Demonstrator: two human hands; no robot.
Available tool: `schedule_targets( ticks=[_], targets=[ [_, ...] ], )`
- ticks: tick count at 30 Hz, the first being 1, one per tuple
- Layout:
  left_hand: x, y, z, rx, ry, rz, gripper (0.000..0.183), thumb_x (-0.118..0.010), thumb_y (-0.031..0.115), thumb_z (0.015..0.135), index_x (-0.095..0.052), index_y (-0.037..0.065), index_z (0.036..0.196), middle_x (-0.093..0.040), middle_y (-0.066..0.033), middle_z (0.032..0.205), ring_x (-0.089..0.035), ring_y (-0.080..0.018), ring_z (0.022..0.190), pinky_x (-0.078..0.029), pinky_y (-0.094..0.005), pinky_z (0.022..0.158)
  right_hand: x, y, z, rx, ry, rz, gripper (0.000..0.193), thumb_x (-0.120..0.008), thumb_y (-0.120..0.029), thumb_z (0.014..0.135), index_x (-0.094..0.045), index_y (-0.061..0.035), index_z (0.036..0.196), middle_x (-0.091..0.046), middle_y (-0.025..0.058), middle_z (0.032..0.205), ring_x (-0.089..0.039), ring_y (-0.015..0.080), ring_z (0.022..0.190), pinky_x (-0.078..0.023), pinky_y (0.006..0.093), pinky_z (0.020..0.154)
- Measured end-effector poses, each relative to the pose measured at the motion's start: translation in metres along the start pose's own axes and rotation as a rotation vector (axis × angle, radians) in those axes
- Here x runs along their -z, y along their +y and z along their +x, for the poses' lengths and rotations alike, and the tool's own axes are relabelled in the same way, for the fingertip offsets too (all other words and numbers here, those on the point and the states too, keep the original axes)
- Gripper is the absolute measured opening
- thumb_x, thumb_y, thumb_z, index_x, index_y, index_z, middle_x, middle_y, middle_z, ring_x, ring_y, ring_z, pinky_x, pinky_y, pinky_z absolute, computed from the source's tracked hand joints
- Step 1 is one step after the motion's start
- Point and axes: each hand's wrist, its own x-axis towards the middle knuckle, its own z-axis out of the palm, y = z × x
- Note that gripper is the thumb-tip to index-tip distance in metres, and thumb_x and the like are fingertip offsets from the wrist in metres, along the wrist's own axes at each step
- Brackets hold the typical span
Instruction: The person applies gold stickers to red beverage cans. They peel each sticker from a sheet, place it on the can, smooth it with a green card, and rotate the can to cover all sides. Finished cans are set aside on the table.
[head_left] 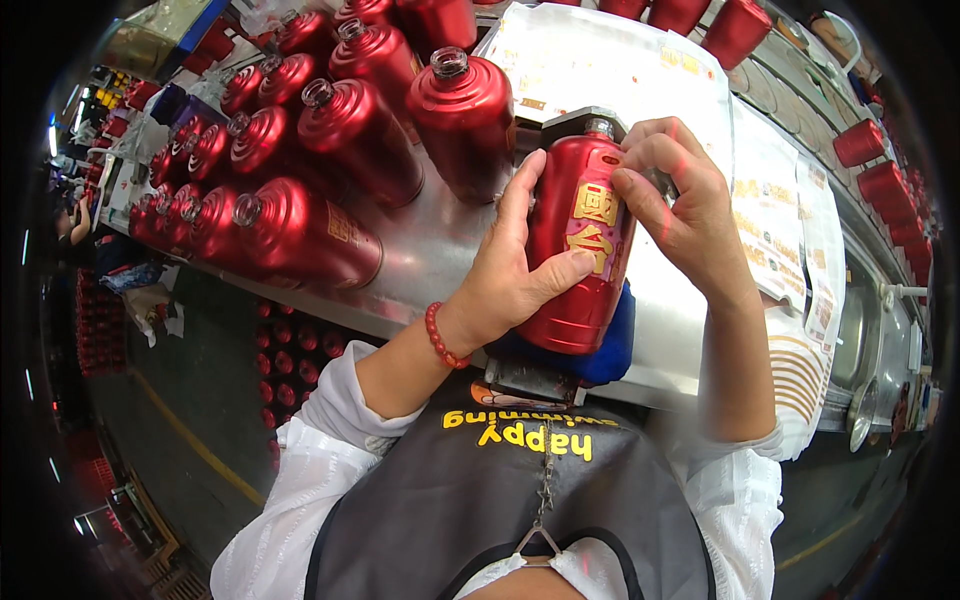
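A metallic red bottle (570, 315) with a clear glass neck lies tilted in front of me, its neck pointing away. Gold characters on a pinkish-red strip run along its upper face, and a small oval mark sits near the shoulder. My left hand (520, 268) grips the bottle from the left, thumb across its front. At the bottle's upper right side, my right hand (685, 190) has thumb and forefinger pinched together near the lettering; whatever is between them is too small to make out. Beneath the bottle is a dark support with a blue cloth (612, 345).
Several red bottles (365, 140) stand close together on the metal table (425, 250) to the left. Printed white sheets (610, 55) lie at the back, with more sheets (775, 215) at the right. Beyond them runs a conveyor (800, 115) with red bottles.
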Motion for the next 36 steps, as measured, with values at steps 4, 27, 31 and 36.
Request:
schedule_targets(
  ticks=[4,27,31,36],
  targets=[
    [0.000,0.001,0.001,0.011,0.015,-0.027,0.092,-0.070,0.029,0.096,-0.011,-0.006,0.157,-0.035,-0.0185,0.152,-0.041,-0.0223,0.138,-0.034,-0.0361,0.115,0.000,0.000,-0.001,0.001,0.009,-0.007,0.009,-0.068,-0.003,0.088,-0.060,0.0019,0.088,-0.061,0.0120,0.099,-0.064,0.0238,0.090,-0.053,0.0327,0.079],
    [0.009,-0.001,0.004,0.041,0.001,0.017,0.086,-0.065,0.027,0.099,-0.010,-0.003,0.158,-0.037,-0.0195,0.152,-0.042,-0.0239,0.138,-0.036,-0.0364,0.114,-0.018,-0.001,-0.065,-0.387,0.012,0.262,0.095,-0.074,-0.047,0.091,-0.030,0.0107,0.152,-0.060,0.0235,0.130,-0.059,0.0221,0.114,-0.046,0.0335,0.100],
    [0.004,0.000,0.017,0.027,0.069,0.059,0.085,-0.069,0.033,0.097,-0.021,-0.008,0.154,-0.042,-0.0236,0.148,-0.043,-0.0264,0.136,-0.034,-0.0376,0.115,-0.021,-0.003,-0.064,-0.354,0.005,0.102,0.096,-0.078,-0.043,0.088,-0.030,0.0104,0.152,-0.060,0.0244,0.130,-0.060,0.0243,0.117,-0.048,0.0347,0.100],
    [0.008,0.003,0.024,0.089,0.043,0.023,0.080,-0.066,0.028,0.100,-0.019,-0.004,0.155,-0.045,-0.0174,0.145,-0.049,-0.0189,0.130,-0.041,-0.0325,0.109,-0.021,-0.008,-0.061,-0.385,0.001,0.129,0.095,-0.080,-0.038,0.087,-0.030,0.0101,0.152,-0.060,0.0250,0.130,-0.062,0.0253,0.115,-0.050,0.0357,0.098]
  ],
)
